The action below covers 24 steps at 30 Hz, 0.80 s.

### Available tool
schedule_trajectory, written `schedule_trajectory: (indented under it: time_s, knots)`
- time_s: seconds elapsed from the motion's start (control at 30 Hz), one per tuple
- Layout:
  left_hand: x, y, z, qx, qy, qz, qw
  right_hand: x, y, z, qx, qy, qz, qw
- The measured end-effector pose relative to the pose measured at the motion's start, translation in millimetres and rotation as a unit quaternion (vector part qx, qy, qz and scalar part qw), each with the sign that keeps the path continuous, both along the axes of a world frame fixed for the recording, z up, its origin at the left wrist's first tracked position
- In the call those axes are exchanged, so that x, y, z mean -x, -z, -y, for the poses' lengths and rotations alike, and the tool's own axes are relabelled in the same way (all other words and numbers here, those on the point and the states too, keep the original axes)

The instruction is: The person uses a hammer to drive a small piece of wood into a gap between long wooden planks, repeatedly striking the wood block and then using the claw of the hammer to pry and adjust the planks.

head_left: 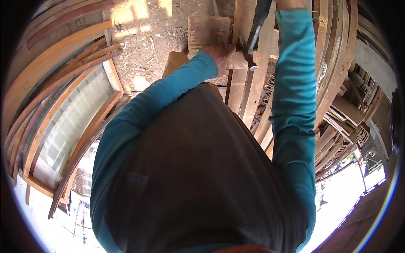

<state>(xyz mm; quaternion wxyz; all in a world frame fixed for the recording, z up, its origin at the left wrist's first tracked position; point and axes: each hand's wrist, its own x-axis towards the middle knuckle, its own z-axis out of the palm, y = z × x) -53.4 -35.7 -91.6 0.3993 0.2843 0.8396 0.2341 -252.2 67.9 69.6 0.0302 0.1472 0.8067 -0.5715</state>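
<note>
While my left hand [220,57] clamps its fingers on the pale wooden block [238,61] against the upright plank [244,90], the dark-headed hammer [252,42] hangs just right, handle running up toward my unseen right hand, grip untellable.

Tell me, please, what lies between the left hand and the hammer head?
In the head view, only a small wooden block lies there: the left hand grips one end, and the hammer head meets the other.
</note>
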Motion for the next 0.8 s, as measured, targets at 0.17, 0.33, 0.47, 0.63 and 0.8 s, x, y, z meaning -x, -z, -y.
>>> schedule_trajectory:
  time_s: [0.17, 0.33, 0.47, 0.63, 0.8]
  knots:
    - [-26.3, -25.4, -7.8, 0.005, 0.0, -0.009, 1.0, -73.8, -31.1, 1.0, -0.075, 0.028, -0.162, 0.984]
    - [-49.6, -39.9, -13.9, 0.015, 0.015, 0.003, 1.0, -118.4, -42.0, -7.7, -0.147, 0.003, -0.264, 0.953]
    - [-93.3, -28.6, -11.0, 0.034, 0.001, -0.069, 0.997, -276.6, -62.8, 29.8, -0.086, 0.006, -0.383, 0.92]
    - [-122.9, -51.9, -15.5, 0.05, -0.006, -0.057, 0.997, -326.8, -87.3, 3.4, -0.171, 0.051, -0.401, 0.898]
    - [-136.2, -51.7, -5.6, 0.035, -0.007, -0.07, 0.997, -271.6, -92.7, 5.6, -0.107, -0.002, -0.326, 0.939]
